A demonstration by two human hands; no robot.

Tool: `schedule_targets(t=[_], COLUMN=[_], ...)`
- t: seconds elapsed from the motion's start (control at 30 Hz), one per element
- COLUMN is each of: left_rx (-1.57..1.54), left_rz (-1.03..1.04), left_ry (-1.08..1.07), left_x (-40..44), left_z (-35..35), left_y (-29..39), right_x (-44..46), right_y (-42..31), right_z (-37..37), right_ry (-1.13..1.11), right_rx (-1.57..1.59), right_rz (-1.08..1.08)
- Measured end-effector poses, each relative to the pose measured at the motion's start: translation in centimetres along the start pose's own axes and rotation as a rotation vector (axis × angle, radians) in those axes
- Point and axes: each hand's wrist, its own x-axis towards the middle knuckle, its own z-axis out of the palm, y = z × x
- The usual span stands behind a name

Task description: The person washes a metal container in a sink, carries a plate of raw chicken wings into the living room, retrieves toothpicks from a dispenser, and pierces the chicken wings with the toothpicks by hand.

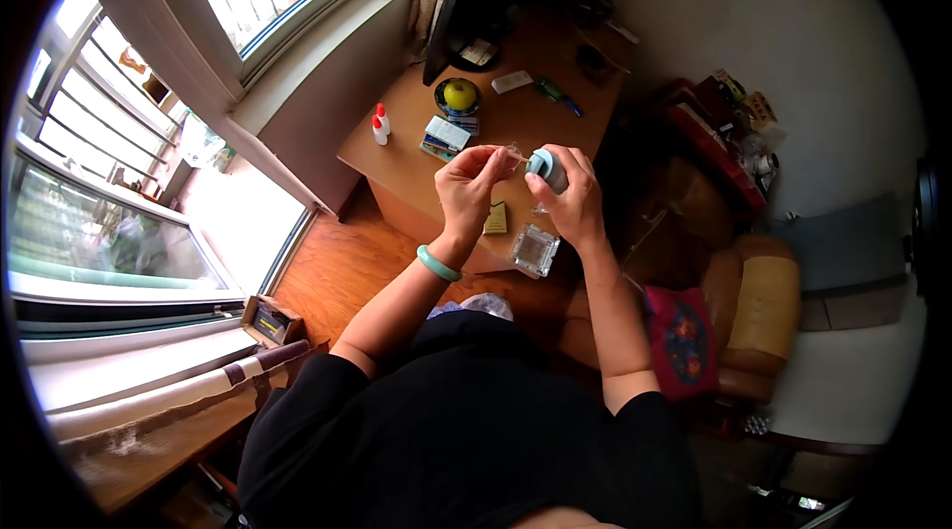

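Above the desk, both my hands are raised close together. My right hand (575, 194) grips a small grey cylindrical container (556, 172) with a pale blue lid, tilted toward the left. My left hand (466, 194), with a green bangle on its wrist, pinches a small clear plastic piece (513, 158) right beside the lid. A thin yellowish sliver shows between the plastic and the lid, too small to name. Below the hands lie a clear glass ashtray (535, 249) and a small yellowish box (496, 219).
On the wooden desk (397, 168) stand two white bottles with red caps (380, 126), stacked small boxes (446, 135), a bowl with a yellow-green fruit (460, 94), a white box (512, 82) and a monitor (458, 13). A brown leather chair (759, 311) with a red cushion (680, 343) is at right.
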Motion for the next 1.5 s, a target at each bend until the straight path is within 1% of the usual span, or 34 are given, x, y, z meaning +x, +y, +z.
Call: schedule_targets(t=[0.03, 0.1, 0.13, 0.17, 0.23, 0.27, 0.4, 0.43, 0.5, 0.53, 0.57, 0.63, 0.67, 0.77, 0.83, 0.9, 0.97, 1.0, 1.03, 1.1, 1.17, 1.23, 1.3, 1.33, 1.37, 1.43, 1.5], left_rx=[0.035, 0.067, 0.087, 0.076, 0.104, 0.124, 0.171, 0.183, 0.209, 0.211, 0.215, 0.258, 0.248, 0.244, 0.274, 0.286, 0.294, 0.300, 0.303, 0.320, 0.333, 0.309, 0.322, 0.322, 0.323, 0.323, 0.343], left_rz=[0.025, 0.041, 0.046, 0.051, 0.047, 0.066, 0.046, 0.028, 0.006, -0.013, -0.036, -0.074, -0.085, -0.120, -0.160, -0.188, -0.209, -0.205, -0.197, -0.200, -0.205, -0.248, -0.280, -0.295, -0.312, -0.352, -0.385], left_ry=[0.015, 0.029, 0.055, 0.068, 0.107, 0.137, 0.201, 0.222, 0.243, 0.255, 0.267, 0.266, 0.275, 0.273, 0.274, 0.234, 0.185, 0.170, 0.152, 0.101, 0.037, -0.098, -0.278, -0.354, -0.432, -0.549, -0.696], left_x=[0.3, 1.4, 1.7, 2.2, 3.0, 3.2, 3.7, 3.7, 4.2, 4.3, 4.4, 4.7, 4.9, 5.3, 5.4, 5.4, 5.2, 5.1, 5.1, 4.4, 3.3, 1.5, -1.0, -2.8, -4.7, -9.1, -14.0], left_z=[-0.3, -1.9, -2.4, -3.2, -5.0, -5.8, -9.3, -10.4, -12.1, -12.8, -13.5, -14.7, -15.1, -16.0, -16.2, -16.1, -15.4, -14.8, -14.1, -12.2, -10.0, -7.4, -3.7, -1.5, 0.7, 5.3, 9.2], left_y=[0.8, 1.7, 2.5, 3.0, 4.0, 4.4, 6.0, 5.9, 5.9, 5.9, 5.9, 5.9, 5.8, 5.2, 4.6, 3.6, 2.9, 2.5, 2.2, 1.7, 0.7, -1.2, -3.0, -3.9, -4.7, -6.2, -7.4], right_x=[0.0, -0.3, -0.5, -0.5, -0.7, -0.9, -0.8, -0.8, 0.0, 0.6, 0.9, 1.1, 0.9, -0.1, -1.0, -1.6, -1.7, -1.8, -2.0, -2.5, -3.3, -5.3, -8.5, -10.3, -12.1, -16.4, -21.6], right_y=[0.5, 2.0, 3.8, 4.1, 4.6, 5.3, 6.4, 8.1, 7.8, 7.2, 5.9, 6.4, 6.7, 7.8, 8.7, 9.7, 9.5, 9.4, 9.2, 7.9, 6.1, 4.8, 3.9, 3.5, 3.2, 3.2, 3.8], right_z=[0.6, 2.3, 3.6, 4.7, 7.0, 8.4, 15.1, 18.2, 21.5, 22.7, 23.1, 25.5, 26.4, 28.6, 29.4, 29.8, 29.2, 29.0, 28.0, 24.5, 18.4, 12.3, 7.0, 4.5, 1.8, -3.2, -7.5], right_ry=[0.000, -0.054, -0.108, -0.111, -0.154, -0.200, -0.169, -0.101, -0.038, -0.057, -0.075, -0.140, -0.139, -0.130, -0.042, -0.018, -0.037, 0.015, 0.034, 0.154, 0.213, 0.214, 0.187, 0.230, 0.253, 0.414, 0.513], right_rx=[0.008, 0.409, 0.564, 0.570, 0.872, 0.851, 0.879, 0.766, 0.499, 0.450, 0.403, 0.268, 0.275, 0.221, 0.178, 0.202, 0.281, 0.167, 0.163, 0.320, 0.452, 1.028, 0.950, 0.752, 0.717, 0.656, 0.639], right_rz=[-0.001, 0.229, 0.257, 0.263, 0.436, 0.493, 0.556, 0.443, 0.265, 0.287, 0.364, 0.429, 0.446, 0.522, 0.492, 0.500, 0.502, 0.462, 0.474, 0.482, 0.493, 0.613, 0.604, 0.603, 0.695, 0.724, 0.766])
